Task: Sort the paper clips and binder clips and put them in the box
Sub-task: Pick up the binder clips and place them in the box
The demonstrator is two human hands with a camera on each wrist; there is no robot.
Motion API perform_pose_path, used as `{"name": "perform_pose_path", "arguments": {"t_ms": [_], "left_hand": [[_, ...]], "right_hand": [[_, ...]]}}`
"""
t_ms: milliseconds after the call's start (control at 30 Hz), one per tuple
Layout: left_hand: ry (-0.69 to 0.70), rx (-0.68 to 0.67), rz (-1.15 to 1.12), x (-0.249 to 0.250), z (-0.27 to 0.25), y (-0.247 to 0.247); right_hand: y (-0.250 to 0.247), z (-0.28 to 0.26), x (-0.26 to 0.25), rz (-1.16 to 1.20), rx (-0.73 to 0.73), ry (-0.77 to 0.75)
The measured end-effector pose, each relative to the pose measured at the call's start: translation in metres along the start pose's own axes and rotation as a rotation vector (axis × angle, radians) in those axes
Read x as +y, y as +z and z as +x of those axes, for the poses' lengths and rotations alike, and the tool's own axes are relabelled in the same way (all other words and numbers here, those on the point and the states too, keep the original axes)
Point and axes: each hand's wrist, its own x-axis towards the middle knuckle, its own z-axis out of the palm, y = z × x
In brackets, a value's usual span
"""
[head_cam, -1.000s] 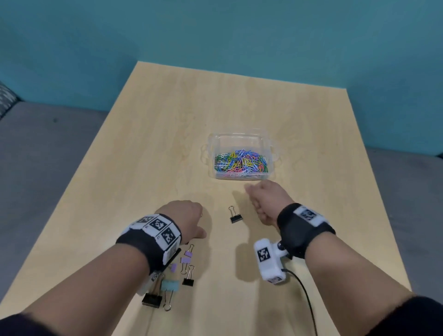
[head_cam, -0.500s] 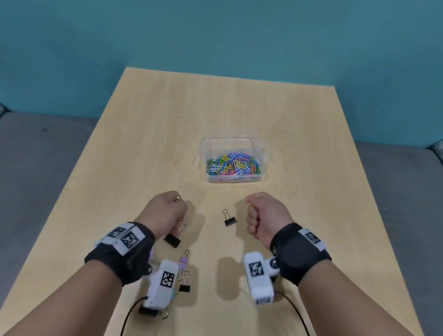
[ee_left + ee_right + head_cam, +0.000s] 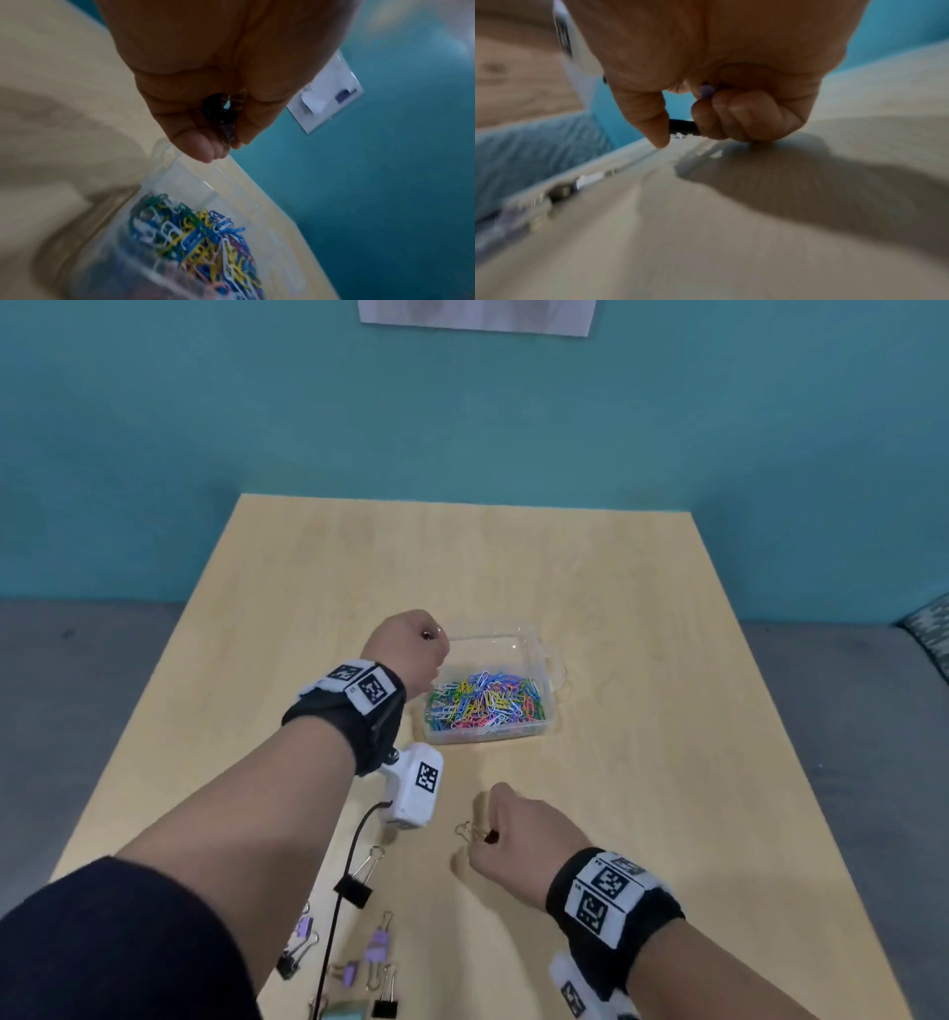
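A clear plastic box [image 3: 515, 640] holds a pile of coloured paper clips [image 3: 482, 706] in its near half. My left hand [image 3: 411, 645] hovers over the box's left rim, fingers curled round a dark binder clip [image 3: 221, 113]. The box [image 3: 205, 194] lies just below it. My right hand [image 3: 513, 834] is down on the table in front of the box and pinches a black binder clip [image 3: 681, 125] between thumb and fingers. Its wire handle [image 3: 466, 829] sticks out to the left. Something purple [image 3: 707, 91] shows deeper in that palm.
Several loose binder clips lie near the front left edge: a black one [image 3: 354, 891], purple ones [image 3: 377, 945] and a small black one [image 3: 385, 1006]. A black cable [image 3: 339, 891] hangs from the left wrist camera over them. The wooden table [image 3: 667, 711] meets a teal wall.
My left hand has lifted from the table front and travelled forward to the box with its clip. My right hand has dropped onto the black binder clip and taken hold of it.
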Motion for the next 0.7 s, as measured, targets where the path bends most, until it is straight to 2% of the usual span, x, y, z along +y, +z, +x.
{"name": "perform_pose_path", "arguments": {"t_ms": [100, 167, 233, 300, 367, 467, 567, 700], "left_hand": [[0.075, -0.038, 0.230, 0.008, 0.022, 0.009], [0.064, -0.099, 0.229, 0.007, 0.030, 0.012], [0.073, -0.136, 0.221, 0.005, 0.028, 0.009], [0.097, -0.086, 0.168, -0.002, 0.018, -0.001], [0.108, -0.005, 0.108, -0.014, 0.000, -0.016], [0.099, 0.025, 0.270, -0.044, -0.038, -0.034], [0.082, -0.116, 0.593, -0.073, -0.085, -0.042], [0.047, -0.330, 0.837, -0.093, -0.132, -0.041]], "right_hand": [[-0.012, -0.001, 0.009, 0.503, 0.045, 0.112], [-0.021, 0.001, 0.013, 0.958, 0.003, 0.236], [-0.037, 0.008, 0.018, 1.304, -0.011, 0.287], [-0.058, 0.021, 0.021, 1.516, 0.022, 0.265], [-0.082, 0.040, 0.017, 1.629, 0.053, 0.246], [-0.116, 0.074, 0.000, 1.575, 0.115, 0.241], [-0.134, 0.103, -0.023, 1.371, 0.171, 0.184], [-0.131, 0.140, -0.040, 0.844, 0.243, 0.153]]}}
